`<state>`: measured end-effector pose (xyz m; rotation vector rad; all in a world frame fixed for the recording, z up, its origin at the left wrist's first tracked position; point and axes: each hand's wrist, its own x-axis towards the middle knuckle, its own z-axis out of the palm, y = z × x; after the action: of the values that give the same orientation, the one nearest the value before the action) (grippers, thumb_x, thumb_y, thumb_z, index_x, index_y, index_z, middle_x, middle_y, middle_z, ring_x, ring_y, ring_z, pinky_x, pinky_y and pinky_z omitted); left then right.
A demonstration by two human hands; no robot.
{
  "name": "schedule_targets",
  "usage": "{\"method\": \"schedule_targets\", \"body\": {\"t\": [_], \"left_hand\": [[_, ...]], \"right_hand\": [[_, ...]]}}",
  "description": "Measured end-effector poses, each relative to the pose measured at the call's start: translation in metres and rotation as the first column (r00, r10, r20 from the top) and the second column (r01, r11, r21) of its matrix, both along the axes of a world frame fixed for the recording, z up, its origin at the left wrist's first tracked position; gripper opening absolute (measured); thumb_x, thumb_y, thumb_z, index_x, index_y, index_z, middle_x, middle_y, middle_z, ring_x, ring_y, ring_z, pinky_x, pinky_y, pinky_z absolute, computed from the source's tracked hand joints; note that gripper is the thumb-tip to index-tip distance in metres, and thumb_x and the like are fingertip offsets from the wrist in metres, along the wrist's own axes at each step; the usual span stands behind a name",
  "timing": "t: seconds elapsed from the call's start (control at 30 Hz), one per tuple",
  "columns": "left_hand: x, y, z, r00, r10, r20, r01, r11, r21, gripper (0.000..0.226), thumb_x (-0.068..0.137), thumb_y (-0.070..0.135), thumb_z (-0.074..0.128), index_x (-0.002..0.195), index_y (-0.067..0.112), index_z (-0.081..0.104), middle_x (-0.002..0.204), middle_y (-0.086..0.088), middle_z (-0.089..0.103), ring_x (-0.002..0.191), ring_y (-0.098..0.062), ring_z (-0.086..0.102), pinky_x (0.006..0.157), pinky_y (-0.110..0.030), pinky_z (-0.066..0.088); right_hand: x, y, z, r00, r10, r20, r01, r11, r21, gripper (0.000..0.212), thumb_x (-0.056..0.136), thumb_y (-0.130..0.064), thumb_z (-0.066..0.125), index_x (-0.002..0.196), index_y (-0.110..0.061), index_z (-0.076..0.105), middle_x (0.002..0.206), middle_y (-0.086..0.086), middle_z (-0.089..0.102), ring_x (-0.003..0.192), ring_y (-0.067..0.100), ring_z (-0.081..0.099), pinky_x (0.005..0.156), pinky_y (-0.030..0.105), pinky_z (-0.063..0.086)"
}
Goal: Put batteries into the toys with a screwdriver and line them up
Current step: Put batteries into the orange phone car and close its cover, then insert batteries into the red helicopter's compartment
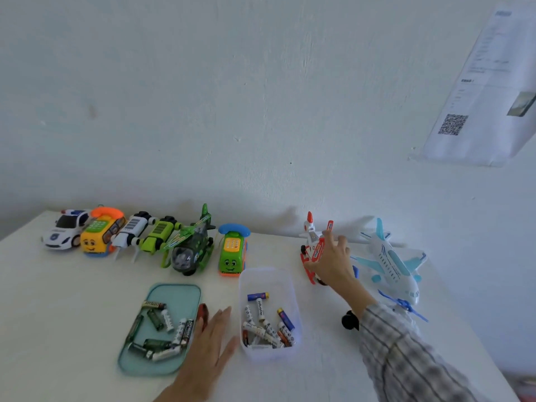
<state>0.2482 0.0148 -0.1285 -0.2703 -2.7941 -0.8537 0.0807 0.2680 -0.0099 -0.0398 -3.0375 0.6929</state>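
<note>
Toys stand in a row along the back of the white table: a police car [65,229], an orange phone bus [100,233], a white robot [132,230], a green robot [158,235], a green helicopter [193,245] and a green phone bus [233,250]. My right hand [333,258] grips a red and white helicopter [311,242] further right. My left hand [207,346] lies flat and open on the table, partly covering a red screwdriver handle [203,313]. Batteries lie in a teal tray [174,294] and a clear tub [268,278].
A white and light blue airplane [391,262] stands right of my right hand. A blue propeller piece [403,306] and a black wheel [349,320] show beside my checked sleeve. A paper with a QR code [475,91] hangs on the wall.
</note>
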Motion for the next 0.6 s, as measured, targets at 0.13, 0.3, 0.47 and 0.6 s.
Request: {"method": "schedule_targets", "body": {"t": [0.13, 0.3, 0.47, 0.6], "left_hand": [[-0.001, -0.004, -0.012, 0.997, -0.026, -0.070, 0.011, 0.979, -0.206, 0.053, 0.102, 0.050, 0.018, 0.131, 0.016, 0.046, 0.128, 0.001, 0.058, 0.138, -0.014, 0.027, 0.115, -0.032, 0.009], [-0.003, -0.006, -0.019, 0.997, -0.027, -0.067, 0.006, 0.958, -0.288, 0.046, 0.101, 0.047, 0.014, 0.119, 0.023, 0.048, 0.121, -0.001, 0.067, 0.119, -0.013, 0.046, 0.113, -0.038, 0.011], [-0.006, -0.003, -0.030, 0.978, -0.021, -0.209, -0.041, 0.957, -0.288, 0.039, 0.085, 0.042, 0.044, 0.119, 0.023, 0.049, 0.120, -0.001, 0.067, 0.120, -0.013, 0.046, 0.112, -0.038, 0.014], [-0.006, -0.003, -0.028, 0.978, -0.017, -0.207, -0.045, 0.955, -0.292, 0.040, 0.083, 0.042, 0.046, 0.115, 0.022, 0.061, 0.121, 0.000, 0.065, 0.121, -0.012, 0.046, 0.113, -0.037, 0.013]], "right_hand": [[-0.016, -0.004, -0.016, 1.000, 0.026, 0.016, -0.028, 0.988, 0.153, 0.076, 0.080, -0.034, 0.070, 0.139, -0.029, 0.022, 0.117, 0.015, 0.042, 0.099, 0.037, 0.054, 0.085, 0.044, 0.052], [-0.018, -0.002, -0.027, 0.990, -0.002, -0.141, 0.010, 0.998, 0.057, 0.057, 0.087, -0.017, 0.058, 0.138, -0.030, 0.035, 0.110, 0.014, 0.049, 0.095, 0.035, 0.053, 0.079, 0.041, 0.050], [-0.013, 0.007, -0.012, 0.985, -0.064, -0.160, 0.040, 0.988, -0.152, 0.059, 0.075, -0.011, 0.071, 0.128, -0.021, 0.046, 0.100, 0.011, 0.052, 0.083, 0.026, 0.053, 0.067, 0.033, 0.048], [0.014, 0.001, 0.024, 0.965, -0.058, -0.257, -0.015, 0.962, -0.273, 0.065, 0.072, -0.010, 0.076, 0.128, -0.020, 0.044, 0.102, 0.009, 0.051, 0.083, 0.022, 0.055, 0.059, 0.022, 0.044]]}}
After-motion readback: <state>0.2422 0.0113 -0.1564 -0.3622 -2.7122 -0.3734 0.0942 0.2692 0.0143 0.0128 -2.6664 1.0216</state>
